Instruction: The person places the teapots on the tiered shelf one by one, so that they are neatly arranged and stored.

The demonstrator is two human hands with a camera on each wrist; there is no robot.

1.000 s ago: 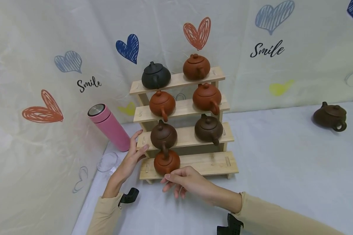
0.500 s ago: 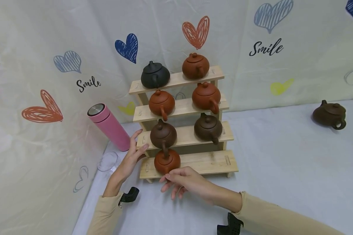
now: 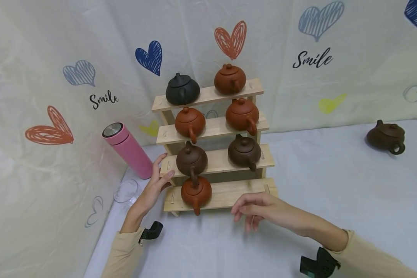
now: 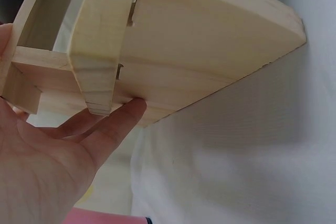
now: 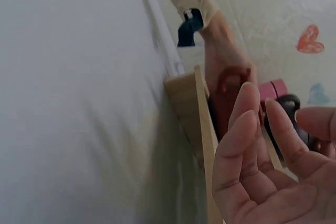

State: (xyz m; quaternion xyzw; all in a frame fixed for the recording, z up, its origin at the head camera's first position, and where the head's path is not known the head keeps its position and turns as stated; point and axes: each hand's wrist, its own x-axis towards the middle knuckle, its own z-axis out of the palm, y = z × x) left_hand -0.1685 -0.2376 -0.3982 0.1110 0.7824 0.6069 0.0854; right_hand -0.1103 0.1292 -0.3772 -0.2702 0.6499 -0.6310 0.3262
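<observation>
A four-step wooden display stand [image 3: 241,190] carries several small clay teapots. My left hand [image 3: 152,191] grips the left end of its second step from the bottom, thumb in front and fingers behind. In the left wrist view, fingertips [image 4: 137,106] touch the stand's side panel. On the bottom step's left sits an orange-red teapot [image 3: 196,192], handle toward me. My right hand [image 3: 260,208] hovers before the bottom step's right part, fingers loosely bent, holding nothing. Dark brown teapots [image 3: 192,159] occupy the step above; two reddish ones [image 3: 242,114] stand higher, and a black teapot [image 3: 182,89] tops the left.
A pink thermos [image 3: 130,152] stands left of the stand, with a clear round plastic item [image 3: 126,191] near it. Another dark brown teapot [image 3: 385,137] rests on the white-covered table [image 3: 333,181] at the far right. A patterned cloth backdrop [image 3: 271,46] hangs close behind.
My right hand has let go of the bottom orange-red teapot's handle and moved right. The left hand keeps its place on the stand.
</observation>
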